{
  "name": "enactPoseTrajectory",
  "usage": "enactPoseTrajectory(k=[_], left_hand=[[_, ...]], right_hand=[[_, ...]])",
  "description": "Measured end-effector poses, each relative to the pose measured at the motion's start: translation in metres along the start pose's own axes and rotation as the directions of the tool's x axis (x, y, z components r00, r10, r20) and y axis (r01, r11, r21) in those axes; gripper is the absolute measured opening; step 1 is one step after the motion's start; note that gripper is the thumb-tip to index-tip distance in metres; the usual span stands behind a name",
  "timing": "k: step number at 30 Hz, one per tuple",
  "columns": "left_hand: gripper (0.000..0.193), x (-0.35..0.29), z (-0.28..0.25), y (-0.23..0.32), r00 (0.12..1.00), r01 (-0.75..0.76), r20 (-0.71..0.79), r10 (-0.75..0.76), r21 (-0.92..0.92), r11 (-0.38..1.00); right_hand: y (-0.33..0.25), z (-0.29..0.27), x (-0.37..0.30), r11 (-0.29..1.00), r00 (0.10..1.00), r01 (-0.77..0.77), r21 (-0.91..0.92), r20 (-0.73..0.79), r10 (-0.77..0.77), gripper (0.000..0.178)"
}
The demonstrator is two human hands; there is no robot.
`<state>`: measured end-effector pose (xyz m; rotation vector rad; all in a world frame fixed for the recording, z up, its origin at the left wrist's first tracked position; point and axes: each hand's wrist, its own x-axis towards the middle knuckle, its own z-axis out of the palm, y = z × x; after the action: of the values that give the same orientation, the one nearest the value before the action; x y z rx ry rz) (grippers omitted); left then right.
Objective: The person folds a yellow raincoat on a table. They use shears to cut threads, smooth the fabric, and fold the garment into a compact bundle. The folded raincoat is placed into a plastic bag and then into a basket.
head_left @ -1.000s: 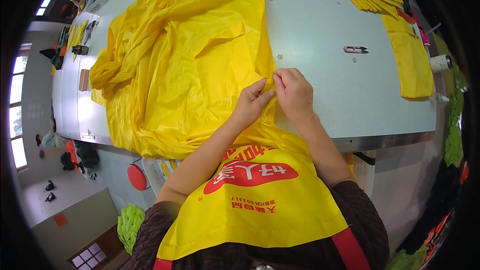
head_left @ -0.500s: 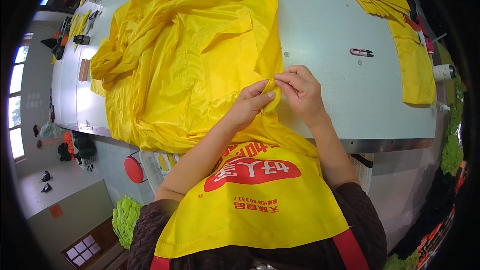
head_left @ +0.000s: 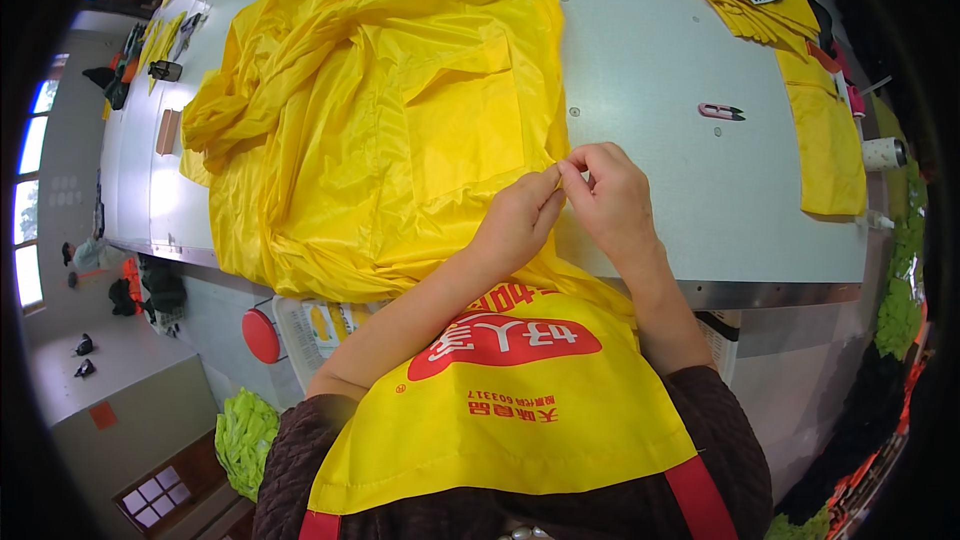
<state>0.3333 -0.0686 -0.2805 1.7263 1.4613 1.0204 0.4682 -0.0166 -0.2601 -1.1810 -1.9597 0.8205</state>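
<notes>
A yellow garment (head_left: 465, 130) of thin shiny cloth lies crumpled over the table, with a flap pocket facing up. Its lower right edge runs down towards my apron (head_left: 540, 440). My left hand (head_left: 522, 218) is closed on that edge, thumb and fingers pinched together. Touching its fingertips, my right hand (head_left: 608, 198) is closed in a pinch as well, just past the cloth's right border. Whatever lies between the right fingertips is too small to make out. Pink-handled thread snips (head_left: 722, 112) rest on the table, right of my hands.
Folded yellow pieces (head_left: 822, 145) lie along the right side of the white table (head_left: 660, 60), near a white cylinder (head_left: 884, 154). A brown block (head_left: 169, 132) and a small black object (head_left: 165, 71) are at the left. Below the table edge stand a red stool (head_left: 261, 337) and a white crate (head_left: 292, 330).
My left hand has turned over so its back faces up, and its fingertips have moved right and up. My right hand has shifted slightly down; the hands now meet at the edge.
</notes>
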Motion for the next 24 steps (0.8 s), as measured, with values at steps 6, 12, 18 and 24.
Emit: enactPoseTrajectory(k=[6, 12, 18, 24], left_hand=[[0.033, -0.008, -0.002, -0.004, 0.932, 0.337, 0.013, -0.361, -0.392, 0.856], [0.035, -0.045, -0.026, -0.008, 0.973, 0.225, -0.002, -0.23, -0.186, 0.956], [0.028, -0.21, -0.109, -0.043, 0.64, 0.517, 0.52, -0.566, 0.254, 0.818], [0.026, -0.454, -0.132, -0.1, 0.348, 0.321, 0.469, -0.812, 0.754, 0.573]], right_hand=[[0.023, -0.005, 0.004, 0.996, 0.998, -0.047, 0.07, -0.036, 0.05, 0.011], [0.068, 0.008, 0.051, 0.941, 0.964, -0.267, 0.207, 0.045, 0.263, 0.019], [0.099, 0.048, 0.136, 0.982, 0.982, -0.187, 0.028, 0.024, 0.187, 0.05], [0.077, 0.132, 0.169, 0.995, 0.997, -0.056, 0.085, 0.053, 0.051, 0.079]])
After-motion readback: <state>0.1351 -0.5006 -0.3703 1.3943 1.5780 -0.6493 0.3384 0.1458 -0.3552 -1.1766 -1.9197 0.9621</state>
